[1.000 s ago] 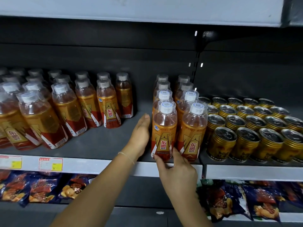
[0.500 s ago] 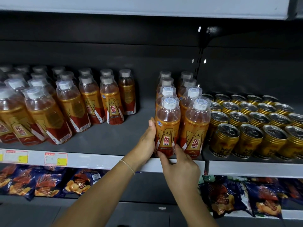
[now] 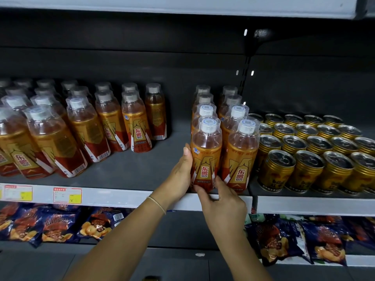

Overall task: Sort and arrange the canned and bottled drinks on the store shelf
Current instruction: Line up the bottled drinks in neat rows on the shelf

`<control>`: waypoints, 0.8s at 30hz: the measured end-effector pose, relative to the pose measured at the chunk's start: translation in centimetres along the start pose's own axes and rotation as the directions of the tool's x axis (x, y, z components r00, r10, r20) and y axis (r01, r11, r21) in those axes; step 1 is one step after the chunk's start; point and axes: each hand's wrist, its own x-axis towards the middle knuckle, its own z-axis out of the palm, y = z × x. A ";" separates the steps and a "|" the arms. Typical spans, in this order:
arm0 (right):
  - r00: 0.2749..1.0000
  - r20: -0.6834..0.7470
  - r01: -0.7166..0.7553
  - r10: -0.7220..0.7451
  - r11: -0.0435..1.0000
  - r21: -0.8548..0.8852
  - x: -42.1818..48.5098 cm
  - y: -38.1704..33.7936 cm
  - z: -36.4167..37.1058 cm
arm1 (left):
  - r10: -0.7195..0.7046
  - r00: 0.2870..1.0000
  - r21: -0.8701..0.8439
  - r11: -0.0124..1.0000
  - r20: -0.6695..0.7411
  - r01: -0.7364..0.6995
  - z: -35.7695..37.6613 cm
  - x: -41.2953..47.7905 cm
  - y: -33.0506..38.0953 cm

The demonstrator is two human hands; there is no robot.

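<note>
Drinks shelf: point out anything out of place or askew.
A bare gap splits the bottles: the left block sits back with a ragged front, while the two rows by the cans reach the edge. Nothing spilled or toppled.

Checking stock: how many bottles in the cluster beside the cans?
8: four in the left column, four in the right column by the cans; more may hide behind.

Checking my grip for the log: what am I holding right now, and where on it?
The front bottle: left hand cups its left side, right hand pinches its base.
</note>
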 end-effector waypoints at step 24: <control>0.979 0.148 -0.171 0.141 0.961 0.217 0.9 -0.1 -1.6 | 0.309 0.920 0.059 0.951 -0.242 -0.305 0.9 -1.7 0.5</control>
